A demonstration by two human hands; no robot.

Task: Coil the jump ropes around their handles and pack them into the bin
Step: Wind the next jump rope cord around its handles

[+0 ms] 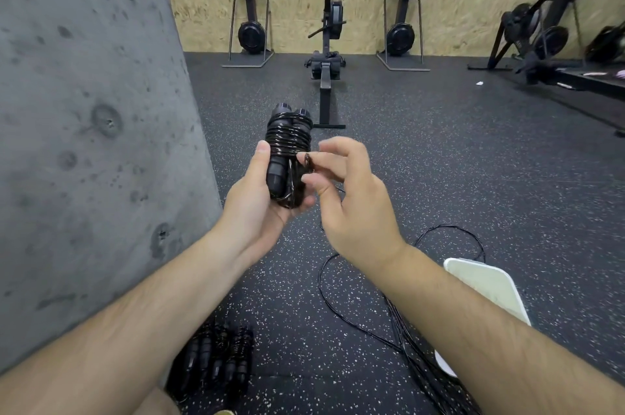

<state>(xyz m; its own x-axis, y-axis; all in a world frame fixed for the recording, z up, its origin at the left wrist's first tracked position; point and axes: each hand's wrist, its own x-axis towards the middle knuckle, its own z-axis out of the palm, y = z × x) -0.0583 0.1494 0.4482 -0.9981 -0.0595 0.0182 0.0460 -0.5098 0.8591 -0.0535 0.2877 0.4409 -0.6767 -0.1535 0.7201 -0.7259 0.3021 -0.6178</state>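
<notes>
The jump rope (287, 140), coiled round its two black handles, is held upright above the floor (439, 160) in the curled grip of the left hand (257, 204), while the right hand (351, 211) pinches the cord's loose end between thumb and forefinger. The right forearm hides much of the white bin (487, 282) and the loose ropes (338, 313) on the speckled rubber floor. Dark coiled bundles (216, 357) lie blurred at the foot of the grey pillar (84, 110).
</notes>
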